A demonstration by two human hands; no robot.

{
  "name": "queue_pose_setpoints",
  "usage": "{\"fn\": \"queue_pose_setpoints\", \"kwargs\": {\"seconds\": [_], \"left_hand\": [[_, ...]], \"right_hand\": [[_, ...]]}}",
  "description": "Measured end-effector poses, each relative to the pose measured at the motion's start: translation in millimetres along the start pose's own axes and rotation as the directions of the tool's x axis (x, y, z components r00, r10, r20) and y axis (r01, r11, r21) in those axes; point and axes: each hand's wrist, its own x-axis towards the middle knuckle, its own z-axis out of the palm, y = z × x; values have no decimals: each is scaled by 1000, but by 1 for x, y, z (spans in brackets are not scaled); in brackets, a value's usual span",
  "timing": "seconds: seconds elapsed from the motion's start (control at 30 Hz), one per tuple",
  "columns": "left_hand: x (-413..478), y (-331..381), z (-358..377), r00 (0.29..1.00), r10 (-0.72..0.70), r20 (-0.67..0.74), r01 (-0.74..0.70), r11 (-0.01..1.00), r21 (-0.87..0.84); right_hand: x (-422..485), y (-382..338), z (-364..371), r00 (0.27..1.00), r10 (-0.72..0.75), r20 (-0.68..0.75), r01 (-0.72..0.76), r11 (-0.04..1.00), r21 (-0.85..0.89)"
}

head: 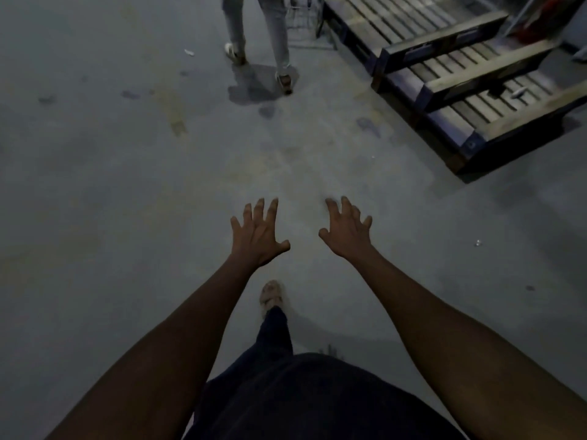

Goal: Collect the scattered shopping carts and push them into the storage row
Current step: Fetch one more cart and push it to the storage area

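Both arms reach forward over bare floor (pixel 95 185): the left hand (pixel 257 236) is spread and holds nothing, and the right hand (pixel 347 231) just beside it is equally released. The only shopping cart (pixel 301 17) showing stands far ahead, partly hidden behind another person's legs (pixel 254 30), left of the stacked pallets (pixel 460 84) at far right. Walk to it, skirting the pallet corner, and take its handle evenly with both hands.

Dull grey concrete floor (pixel 127 185) with darker blotches and faded yellowish streaks, weathered grey-brown slatted pallets (pixel 460 74) with dark blue blocks, pale grey trousers (pixel 273 27) on a person ahead, dark navy clothing (pixel 301 398), tan sandal (pixel 271 296)
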Motion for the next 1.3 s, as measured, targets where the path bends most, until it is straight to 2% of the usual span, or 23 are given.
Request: {"fn": "queue_pose_setpoints", "kwargs": {"seconds": [0.13, 0.33, 0.43, 0.63, 0.9, 1.0, 1.3], "left_hand": [[100, -24, -44, 1000, 28, 11, -28, 1000, 0], [246, -45, -91, 998, 65, -3, -65, 997, 34], [319, -45, -108, 996, 87, -26, -85, 994, 63], [479, -35, -141, 997, 68, -42, -63, 993, 101], [675, -5, -224, 996, 18, -88, -9, 995, 101], [736, 8, -245, 993, -18, -113, 25, 998, 55], [926, 13, -266, 992, 29, -122, -23, 998, 50]], "right_hand": [[95, -10, -38, 999, 26, 34, -25, 999, -27], [238, -30, -84, 999, 28, 18, -28, 999, 28], [307, -29, -97, 1000, 7, -6, -7, 1000, 3], [469, -5, -133, 998, -36, -54, 37, 999, 9], [671, 35, -230, 987, -116, -115, 115, 993, -14], [732, 46, -261, 990, -106, -98, 107, 994, 10], [911, 73, -304, 992, -104, -71, 100, 993, -59]]}}
